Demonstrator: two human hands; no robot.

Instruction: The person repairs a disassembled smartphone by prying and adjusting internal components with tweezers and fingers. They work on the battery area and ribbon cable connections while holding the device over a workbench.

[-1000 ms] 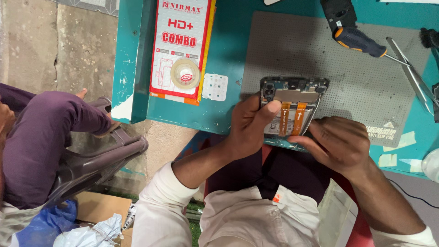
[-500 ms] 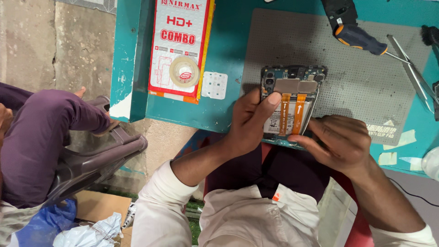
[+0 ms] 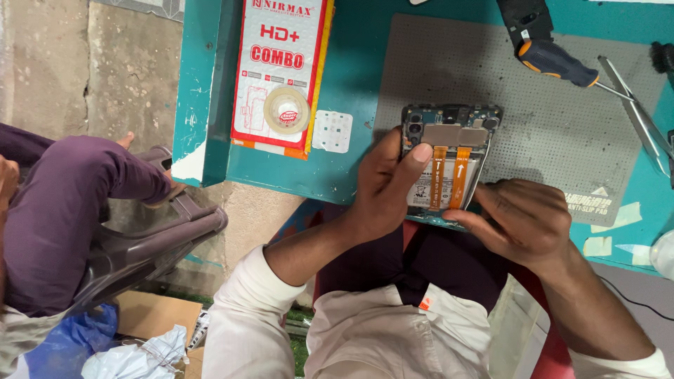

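Two hands meet over an opened phone (image 3: 449, 165) that lies with its back cover off at the near edge of the grey perforated mat (image 3: 547, 119) on the teal desk (image 3: 351, 91). The left hand (image 3: 382, 186) grasps the phone's left side, its thumb pressed against the upper left edge beside the camera openings, fingers curled under the body. The right hand (image 3: 523, 221) grips the phone's near right corner, fingers bent around the lower edge. Inside the phone, two orange ribbon cables (image 3: 449, 175) run side by side over the pale battery, with a metal shield plate across the far end. On the far right part of the mat lies a screwdriver (image 3: 558, 63) with a black and orange handle, its shaft pointing right, and just beside it, further right, a pair of metal tweezers (image 3: 642, 119). To the left of the mat, a red and white flat package (image 3: 281, 70) rests on the desk with a roll of clear tape (image 3: 286, 110) on top of it, and a small white sheet (image 3: 331, 131) lies just beside the package. At the left, off the desk, another person's leg in purple trousers (image 3: 63, 203) rests over a dark plastic chair (image 3: 147, 245).
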